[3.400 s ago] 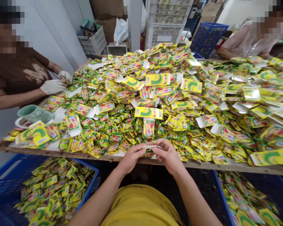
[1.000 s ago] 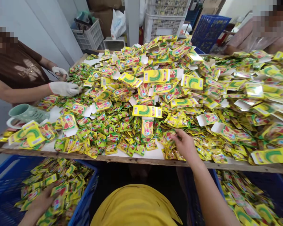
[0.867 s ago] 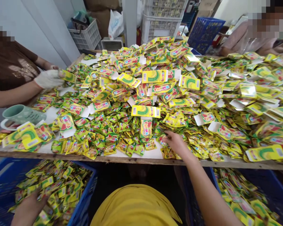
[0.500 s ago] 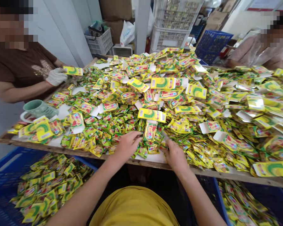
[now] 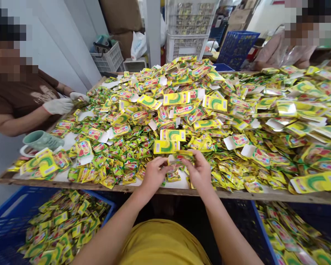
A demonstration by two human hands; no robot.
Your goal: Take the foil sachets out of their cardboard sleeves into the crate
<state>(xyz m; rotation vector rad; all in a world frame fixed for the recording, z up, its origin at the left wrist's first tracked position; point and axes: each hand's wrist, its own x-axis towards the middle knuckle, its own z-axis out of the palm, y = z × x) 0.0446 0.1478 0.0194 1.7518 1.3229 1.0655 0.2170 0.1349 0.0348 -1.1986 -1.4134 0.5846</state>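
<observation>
My left hand (image 5: 153, 173) and my right hand (image 5: 199, 170) are raised together just above the near edge of the wooden table (image 5: 306, 197). Both pinch a yellow-green carton and sachet bundle (image 5: 179, 157) between their fingertips. A big heap of yellow-green sachets (image 5: 121, 154) and flat printed cartons (image 5: 176, 98) covers the table beyond my hands. A white patch of bare tabletop shows under my hands.
A blue crate (image 5: 5, 209) of filled packs stands below the table at left, another blue crate (image 5: 262, 228) at right. A green mug (image 5: 38, 140) sits at the table's left end. A gloved hand (image 5: 57, 106) of a person works at left; another person (image 5: 281, 51) sits far right.
My hands have come off the pile and closed together on a carton and sachets lifted from it. Earlier my left hand reached down into the left blue crate and came back up.
</observation>
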